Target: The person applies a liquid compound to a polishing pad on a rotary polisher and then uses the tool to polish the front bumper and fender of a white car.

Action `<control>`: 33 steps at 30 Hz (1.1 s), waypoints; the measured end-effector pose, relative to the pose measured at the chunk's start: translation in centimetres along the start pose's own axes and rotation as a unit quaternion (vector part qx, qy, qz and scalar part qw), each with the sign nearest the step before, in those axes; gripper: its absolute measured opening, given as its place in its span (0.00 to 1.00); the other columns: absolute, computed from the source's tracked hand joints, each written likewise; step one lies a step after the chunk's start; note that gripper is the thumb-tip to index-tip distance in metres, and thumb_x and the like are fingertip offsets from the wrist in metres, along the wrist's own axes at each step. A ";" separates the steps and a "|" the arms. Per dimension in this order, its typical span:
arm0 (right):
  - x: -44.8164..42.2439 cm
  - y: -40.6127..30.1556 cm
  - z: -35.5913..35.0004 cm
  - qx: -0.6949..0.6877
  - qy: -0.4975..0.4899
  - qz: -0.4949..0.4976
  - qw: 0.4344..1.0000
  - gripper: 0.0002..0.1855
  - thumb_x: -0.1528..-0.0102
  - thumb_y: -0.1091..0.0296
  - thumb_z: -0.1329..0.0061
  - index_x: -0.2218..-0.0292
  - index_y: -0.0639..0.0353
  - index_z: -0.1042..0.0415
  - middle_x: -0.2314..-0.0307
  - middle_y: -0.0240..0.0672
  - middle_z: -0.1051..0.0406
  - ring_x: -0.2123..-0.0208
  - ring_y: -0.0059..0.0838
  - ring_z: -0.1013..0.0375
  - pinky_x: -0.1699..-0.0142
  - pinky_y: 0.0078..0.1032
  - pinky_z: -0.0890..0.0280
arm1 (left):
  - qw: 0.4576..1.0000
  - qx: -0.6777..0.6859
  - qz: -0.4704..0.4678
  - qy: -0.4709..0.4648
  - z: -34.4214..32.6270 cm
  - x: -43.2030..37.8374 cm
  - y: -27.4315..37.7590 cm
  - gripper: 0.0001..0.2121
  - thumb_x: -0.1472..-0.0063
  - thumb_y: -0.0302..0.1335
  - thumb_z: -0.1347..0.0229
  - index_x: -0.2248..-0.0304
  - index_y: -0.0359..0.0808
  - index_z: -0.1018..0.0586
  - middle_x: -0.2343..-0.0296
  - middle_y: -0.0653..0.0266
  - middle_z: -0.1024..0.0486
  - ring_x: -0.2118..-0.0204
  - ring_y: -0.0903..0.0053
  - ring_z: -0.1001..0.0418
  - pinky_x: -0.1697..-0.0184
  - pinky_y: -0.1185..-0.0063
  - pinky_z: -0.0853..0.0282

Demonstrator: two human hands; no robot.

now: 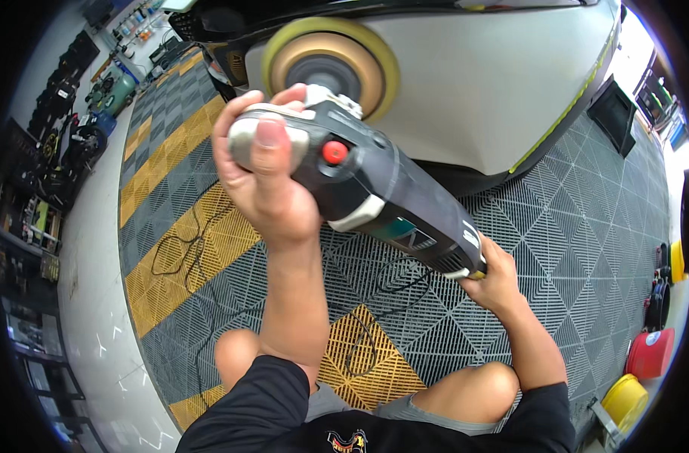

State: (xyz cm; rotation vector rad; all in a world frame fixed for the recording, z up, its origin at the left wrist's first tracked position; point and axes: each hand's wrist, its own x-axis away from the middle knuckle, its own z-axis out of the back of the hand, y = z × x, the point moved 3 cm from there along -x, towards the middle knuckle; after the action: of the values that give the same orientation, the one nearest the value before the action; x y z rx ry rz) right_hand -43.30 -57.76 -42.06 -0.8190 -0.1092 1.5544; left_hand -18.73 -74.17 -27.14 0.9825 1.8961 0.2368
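A black corded rotary polisher spans the middle of the view. My left hand wraps its silver front handle beside the head, thumb on top. My right hand grips the rear end of its body. The yellow-rimmed foam pad lies against or just in front of the light grey car bumper panel; contact cannot be told. A red button shows on the polisher's side. Yellow-green masking tape runs along the bumper's right edge.
A black power cord loops over the grey and yellow grid floor tiles. A green air compressor stands at the far left. Along the right wall are a red container and a yellow bucket. A black panel stands beyond the car.
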 end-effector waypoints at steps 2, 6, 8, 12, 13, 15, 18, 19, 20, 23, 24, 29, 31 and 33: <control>0.1 -0.6 0.5 -0.001 0.006 -0.003 1.000 0.42 0.65 0.67 0.36 0.46 0.56 0.33 0.70 0.40 0.26 0.69 0.43 0.23 0.64 0.36 0.27 | 1.000 0.008 -0.002 -0.008 0.6 0.0 -0.7 0.21 0.39 0.33 0.41 0.51 0.32 0.31 0.64 0.45 0.22 0.56 0.63 0.22 0.50 0.67 0.26; -1.8 -2.6 0.6 0.090 -0.005 0.004 0.996 0.40 0.64 0.66 0.37 0.47 0.53 0.33 0.73 0.36 0.28 0.75 0.40 0.25 0.69 0.37 0.29 | 0.999 0.010 0.003 0.053 4.2 -1.4 -1.8 0.18 0.36 0.36 0.45 0.52 0.33 0.30 0.68 0.51 0.23 0.53 0.57 0.24 0.50 0.63 0.26; -3.5 -4.2 0.5 0.114 -0.033 -0.003 0.993 0.40 0.62 0.65 0.37 0.46 0.53 0.33 0.74 0.36 0.29 0.75 0.40 0.25 0.70 0.36 0.29 | 0.998 0.014 0.003 0.064 6.2 -2.8 -2.8 0.18 0.35 0.38 0.47 0.52 0.33 0.31 0.67 0.51 0.23 0.52 0.56 0.25 0.49 0.62 0.27; -7.3 -7.8 0.4 0.169 -0.066 0.009 0.983 0.39 0.60 0.64 0.37 0.45 0.52 0.34 0.74 0.37 0.29 0.75 0.40 0.24 0.71 0.36 0.28 | 0.990 0.032 0.027 0.138 10.7 -5.4 -4.2 0.21 0.34 0.40 0.48 0.52 0.30 0.33 0.64 0.48 0.24 0.51 0.56 0.26 0.49 0.62 0.26; -8.2 -8.4 0.3 0.181 -0.083 0.001 0.980 0.39 0.59 0.63 0.37 0.45 0.52 0.34 0.74 0.37 0.29 0.75 0.41 0.24 0.71 0.35 0.28 | 0.988 0.044 0.029 0.145 11.8 -5.7 -4.8 0.22 0.34 0.41 0.48 0.52 0.30 0.34 0.63 0.47 0.25 0.51 0.56 0.26 0.50 0.63 0.26; -8.8 -9.1 0.2 0.201 -0.107 -0.009 0.974 0.38 0.58 0.61 0.38 0.45 0.52 0.34 0.73 0.37 0.28 0.74 0.41 0.23 0.69 0.36 0.27 | 0.986 0.054 0.044 0.151 12.7 -5.9 -5.5 0.23 0.34 0.41 0.48 0.51 0.30 0.35 0.63 0.47 0.25 0.51 0.56 0.26 0.50 0.63 0.26; -8.4 -9.4 0.3 0.212 -0.113 -0.030 0.970 0.37 0.58 0.62 0.38 0.45 0.52 0.34 0.72 0.38 0.28 0.74 0.42 0.23 0.68 0.36 0.27 | 0.984 0.046 0.062 0.163 12.9 -5.3 -6.1 0.22 0.34 0.40 0.48 0.52 0.31 0.35 0.64 0.48 0.25 0.51 0.55 0.26 0.49 0.63 0.27; -8.1 -9.4 0.6 0.210 -0.108 -0.040 0.971 0.36 0.58 0.62 0.39 0.46 0.51 0.33 0.72 0.38 0.28 0.73 0.42 0.23 0.68 0.37 0.27 | 0.983 0.049 0.066 0.166 12.6 -4.7 -6.2 0.21 0.34 0.40 0.48 0.52 0.31 0.35 0.64 0.48 0.25 0.50 0.55 0.27 0.48 0.63 0.27; -7.3 -8.8 0.7 0.207 -0.088 -0.032 0.974 0.36 0.59 0.63 0.39 0.47 0.50 0.33 0.73 0.38 0.28 0.74 0.42 0.24 0.68 0.38 0.28 | 0.982 0.048 0.070 0.168 12.0 -4.0 -6.1 0.20 0.34 0.40 0.49 0.52 0.32 0.34 0.64 0.48 0.24 0.50 0.55 0.27 0.48 0.62 0.28; -4.7 -7.3 1.2 0.220 -0.072 -0.033 0.972 0.37 0.63 0.66 0.37 0.49 0.51 0.31 0.75 0.37 0.29 0.75 0.41 0.26 0.69 0.37 0.30 | 0.985 0.036 0.078 0.149 10.6 -1.8 -6.0 0.19 0.33 0.37 0.50 0.50 0.33 0.35 0.65 0.49 0.25 0.50 0.56 0.27 0.46 0.62 0.29; -3.9 -6.6 1.4 0.221 -0.075 -0.033 0.972 0.37 0.63 0.66 0.37 0.49 0.51 0.31 0.75 0.37 0.29 0.75 0.41 0.26 0.69 0.37 0.30 | 0.986 0.037 0.079 0.143 10.0 -1.0 -6.1 0.19 0.34 0.37 0.50 0.50 0.33 0.35 0.65 0.49 0.25 0.50 0.56 0.27 0.46 0.62 0.30; -2.8 -3.9 2.7 0.255 -0.036 -0.010 0.966 0.37 0.65 0.67 0.36 0.51 0.53 0.30 0.76 0.36 0.31 0.76 0.39 0.27 0.70 0.35 0.32 | 0.989 0.042 0.051 0.135 8.0 2.5 -8.1 0.17 0.32 0.40 0.57 0.53 0.35 0.34 0.57 0.45 0.27 0.49 0.55 0.29 0.45 0.59 0.30; -4.0 -3.7 2.9 0.284 -0.037 0.013 0.958 0.38 0.66 0.66 0.35 0.51 0.52 0.30 0.77 0.34 0.32 0.77 0.38 0.28 0.70 0.33 0.32 | 0.985 0.043 0.059 0.158 9.3 2.2 -9.2 0.18 0.31 0.43 0.59 0.55 0.36 0.34 0.56 0.44 0.27 0.49 0.56 0.29 0.47 0.59 0.29; -5.8 -4.8 2.3 0.279 -0.061 0.008 0.958 0.37 0.65 0.66 0.35 0.51 0.52 0.30 0.76 0.33 0.32 0.75 0.36 0.27 0.69 0.34 0.31 | 0.982 0.036 0.093 0.163 10.9 1.1 -9.2 0.19 0.31 0.46 0.60 0.56 0.38 0.33 0.54 0.46 0.27 0.50 0.58 0.27 0.49 0.59 0.27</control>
State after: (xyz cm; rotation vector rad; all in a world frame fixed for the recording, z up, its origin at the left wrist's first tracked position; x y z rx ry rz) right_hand -40.96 -61.24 -35.42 -0.2780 0.2412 1.5413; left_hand -14.91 -81.93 -38.56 1.2321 2.1198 0.4658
